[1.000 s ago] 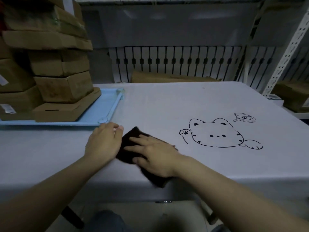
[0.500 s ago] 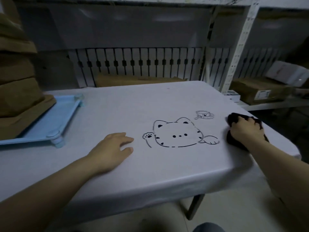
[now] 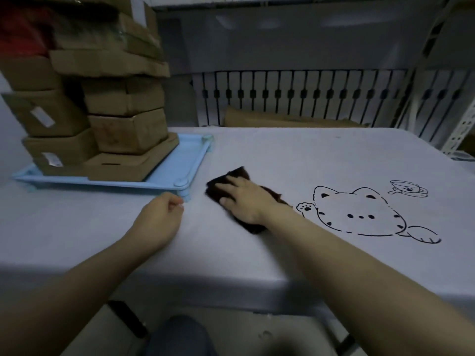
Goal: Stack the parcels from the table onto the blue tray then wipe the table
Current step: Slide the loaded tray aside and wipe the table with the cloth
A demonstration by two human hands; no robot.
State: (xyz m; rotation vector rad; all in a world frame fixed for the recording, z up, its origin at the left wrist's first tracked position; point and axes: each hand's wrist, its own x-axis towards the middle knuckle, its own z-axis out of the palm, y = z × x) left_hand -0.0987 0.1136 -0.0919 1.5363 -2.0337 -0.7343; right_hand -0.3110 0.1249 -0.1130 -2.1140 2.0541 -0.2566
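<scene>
While the cardboard parcels point(image 3: 108, 119) sit stacked on the blue tray point(image 3: 180, 165) at ten o'clock on the table point(image 3: 282, 155), the right hand point(image 3: 246, 199) presses a dark cloth point(image 3: 231, 181) flat at the centre, fingers spread. The left hand point(image 3: 158, 219) rests loosely curled at eight o'clock, empty, near the tray's corner.

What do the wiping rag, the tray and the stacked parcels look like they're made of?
Rag: dark, soft, fuzzy-edged cloth, likely microfibre or terry. Blue tray: smooth, matte moulded plastic, by its rounded corners and feet. Parcels: brown matte cardboard, with creased flaps and paper labels.
</scene>
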